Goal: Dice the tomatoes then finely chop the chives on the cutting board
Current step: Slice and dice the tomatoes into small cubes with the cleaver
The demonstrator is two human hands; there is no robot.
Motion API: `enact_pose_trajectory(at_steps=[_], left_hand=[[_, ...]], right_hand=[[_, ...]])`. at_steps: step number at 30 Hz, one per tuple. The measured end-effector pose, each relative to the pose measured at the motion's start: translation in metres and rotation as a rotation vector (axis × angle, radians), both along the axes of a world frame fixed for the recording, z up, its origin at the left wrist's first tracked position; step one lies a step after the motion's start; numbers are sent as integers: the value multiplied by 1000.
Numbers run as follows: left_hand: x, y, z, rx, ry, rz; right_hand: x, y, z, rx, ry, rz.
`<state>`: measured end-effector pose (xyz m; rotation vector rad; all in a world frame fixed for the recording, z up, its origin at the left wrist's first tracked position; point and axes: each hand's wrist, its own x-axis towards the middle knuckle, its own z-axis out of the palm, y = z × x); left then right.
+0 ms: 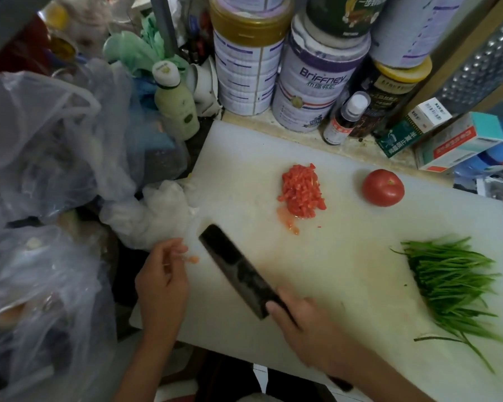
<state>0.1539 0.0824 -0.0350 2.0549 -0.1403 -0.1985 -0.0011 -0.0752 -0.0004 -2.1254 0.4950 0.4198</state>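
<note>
**Keeping wet fingers clear of the cleaver**

The right hand [308, 323] holds the cleaver [238, 271] with its fingers wrapped round the handle. The dark blade is angled across the near-left part of the cutting board [346, 256], with its tip toward the left hand [163, 282]. That hand sits at the board's left edge. Its fingers [176, 250] are loosely curled and blurred, with a tomato scrap [192, 259] at their tips. I cannot tell whether they pinch it or it only sticks there.

The diced tomato [302, 192] is heaped mid-board with a smear of juice at its near side. A whole tomato [383, 187] stands uncut near its right. The chives [453, 285] lie uncut along the right side.

The closest danger is probably the blade tip being so near the left fingers, where one careless swing could nick them. Juice on the fingers and board may let the round tomato slip or roll at the first cut. The plastic bags [55, 140] crowding the left edge could snag the blade. The chives, lying close to the edge, could be swept off.
</note>
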Motion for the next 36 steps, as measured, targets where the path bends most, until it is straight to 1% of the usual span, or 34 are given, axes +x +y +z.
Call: enact_pose_trajectory(at_steps=[2, 4, 8, 10, 13, 17, 20, 23, 29, 32, 36], left_hand=[[-3, 12, -5, 73, -10, 22], [-6, 20, -12, 102, -5, 39], [-12, 25, -19, 157, -46, 33], [-13, 24, -20, 186, -58, 18], [-14, 21, -20, 188, -61, 5], [-15, 13, -23, 143, -107, -41], [-16, 2, -27, 125, -93, -98], [-17, -13, -23, 131, -88, -159], [-10, -49, -16, 141, -91, -268], [-7, -66, -10, 128, -108, -295], [-4, -93, 4, 120, -167, -321]], right_hand=[[-3, 13, -3, 67, 9, 59], [-2, 22, -4, 116, 17, 98], [8, 36, -11, 187, -9, 81], [9, 36, -17, 146, -10, 52], [2, 20, -23, 50, 31, -61], [-6, -20, -17, -57, 27, -157], [-5, -54, -17, -151, 20, -201], [2, -83, -14, -226, 27, -173], [21, -114, 1, -450, 18, 7], [15, -115, 11, -447, -28, -3], [-8, -123, 33, -406, -139, -122]])
